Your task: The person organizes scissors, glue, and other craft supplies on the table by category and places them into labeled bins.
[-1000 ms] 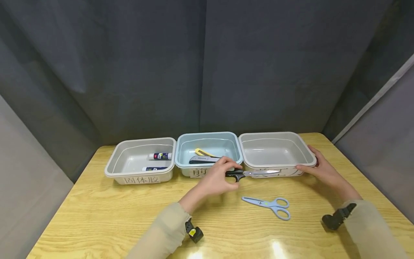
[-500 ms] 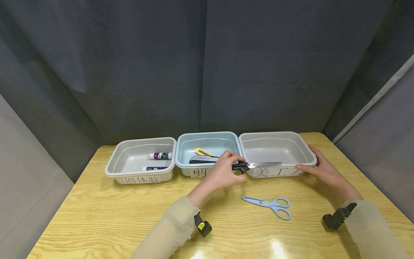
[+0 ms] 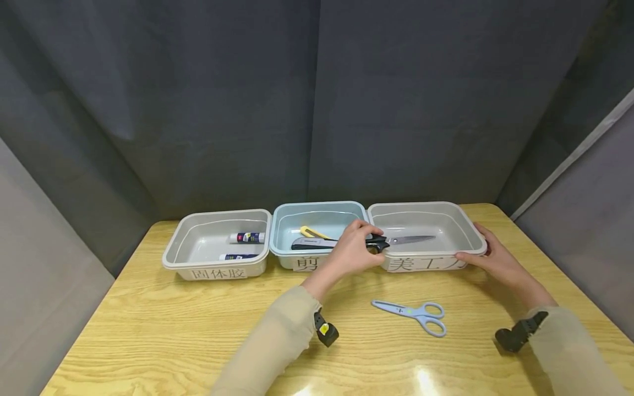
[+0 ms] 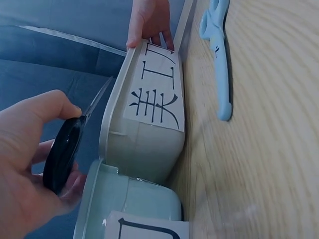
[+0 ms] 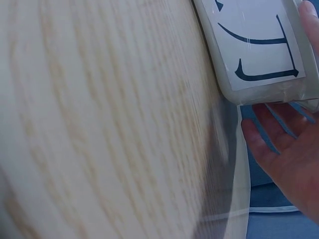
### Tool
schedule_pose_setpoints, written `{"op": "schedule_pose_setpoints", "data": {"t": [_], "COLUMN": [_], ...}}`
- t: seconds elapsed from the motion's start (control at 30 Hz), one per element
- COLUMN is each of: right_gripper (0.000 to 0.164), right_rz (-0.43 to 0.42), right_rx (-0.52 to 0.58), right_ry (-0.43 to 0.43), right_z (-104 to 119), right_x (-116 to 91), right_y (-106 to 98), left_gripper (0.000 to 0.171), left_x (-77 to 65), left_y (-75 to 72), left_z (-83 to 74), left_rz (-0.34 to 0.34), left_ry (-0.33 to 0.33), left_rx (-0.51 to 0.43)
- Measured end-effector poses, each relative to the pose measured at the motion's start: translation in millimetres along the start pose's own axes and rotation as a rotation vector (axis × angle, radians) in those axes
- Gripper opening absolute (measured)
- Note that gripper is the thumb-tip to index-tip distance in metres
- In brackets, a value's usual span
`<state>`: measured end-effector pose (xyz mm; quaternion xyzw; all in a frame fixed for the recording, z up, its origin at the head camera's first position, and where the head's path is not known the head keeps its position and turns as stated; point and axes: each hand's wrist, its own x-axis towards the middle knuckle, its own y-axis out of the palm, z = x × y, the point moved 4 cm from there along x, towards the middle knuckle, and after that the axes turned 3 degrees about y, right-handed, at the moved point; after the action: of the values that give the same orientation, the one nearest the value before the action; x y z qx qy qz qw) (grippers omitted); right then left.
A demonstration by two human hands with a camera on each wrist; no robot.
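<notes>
My left hand [image 3: 353, 252] pinches black-handled scissors [image 3: 411, 240] by the handles, between thumb and fingers. The scissors' blades point right, over the front of the right grey plastic box [image 3: 421, 217]. In the left wrist view the scissors [image 4: 64, 152] are above the rims, apart from the boxes. My right hand [image 3: 500, 264] holds that grey box's front right corner, thumb on the front rim and fingers round the side. Light-blue scissors [image 3: 408, 312] lie on the table in front of it.
A light-blue box [image 3: 322, 214] in the middle contains a yellow box cutter [image 3: 310, 232] and a long grey-and-black tool [image 3: 311, 243]. The left grey box [image 3: 198, 225] contains two glue sticks [image 3: 247, 237]. The wooden table [image 3: 173, 319] ends at dark curtains [image 3: 223, 110] behind.
My left hand has moved right and away from me with the black-handled scissors, bringing their blades from in front of the right box to over it. My right hand stays at the corner.
</notes>
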<state>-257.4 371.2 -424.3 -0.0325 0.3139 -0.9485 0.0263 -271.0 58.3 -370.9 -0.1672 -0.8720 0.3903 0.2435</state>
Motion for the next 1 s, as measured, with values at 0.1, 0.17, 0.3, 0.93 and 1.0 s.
{"op": "schedule_pose_setpoints", "data": {"t": [0.1,0.17,0.3,0.93,1.0], "right_gripper": [0.089,0.089,0.090,0.088,0.088], "right_rz": [-0.003,-0.005,-0.006,-0.008,-0.010], "right_rx": [0.005,0.003,-0.005,0.014,0.022], "right_ry": [-0.003,-0.004,0.003,-0.011,-0.013], "right_z": [1,1,0,-1,0], "right_x": [-1,-1,-1,-2,-2], "right_y": [0,0,-1,0,0], "left_gripper": [0.046,0.046,0.046,0.043,0.043], "left_x": [5.6,9.2,16.4,32.8,34.1], "left_y": [2.8,4.7,8.3,33.6,35.5], "left_z": [-1.3,-2.7,-5.7,-12.2,-12.5], "left_rz": [0.001,0.001,-0.001,0.046,0.046], "left_ry": [-0.014,-0.019,-0.019,0.007,0.019], "left_rx": [-0.015,-0.016,0.003,0.020,0.019]}}
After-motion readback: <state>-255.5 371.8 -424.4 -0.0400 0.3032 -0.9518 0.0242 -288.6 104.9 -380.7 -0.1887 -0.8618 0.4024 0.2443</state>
